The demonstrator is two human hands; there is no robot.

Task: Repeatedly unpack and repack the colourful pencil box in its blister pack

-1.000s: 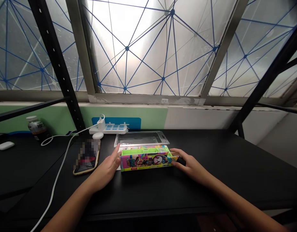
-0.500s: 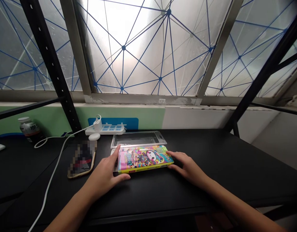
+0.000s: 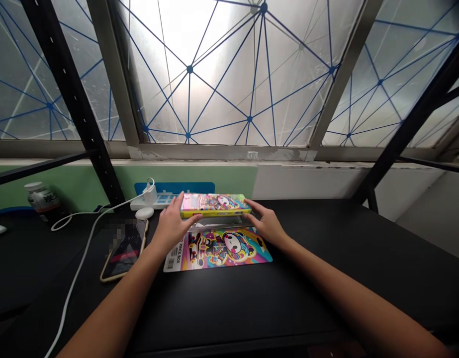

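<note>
Both my hands hold a colourful pencil box (image 3: 214, 204) with a cartoon character on its lid and a yellow front edge. My left hand (image 3: 172, 222) grips its left end, thumb along the front. At the right end, the thumb and fingers of my right hand (image 3: 267, 223) close on it. Under and behind the box lies a clear plastic shell (image 3: 218, 223), largely covered by it. In front, flat on the black table, a printed card (image 3: 229, 248) reads "PENCIL BOX" and carries a barcode on its left side.
To the left lies a phone (image 3: 127, 253) with a gold edge. A white power strip (image 3: 164, 199) with a plugged-in charger stands at the wall, and its white cable (image 3: 83, 266) runs down the left. Further left is a bottle (image 3: 45, 201). Black shelf posts (image 3: 70, 94) flank the table.
My hands have lifted the pencil box and moved it away from me, over the plastic shell. The printed card beneath it is now uncovered.
</note>
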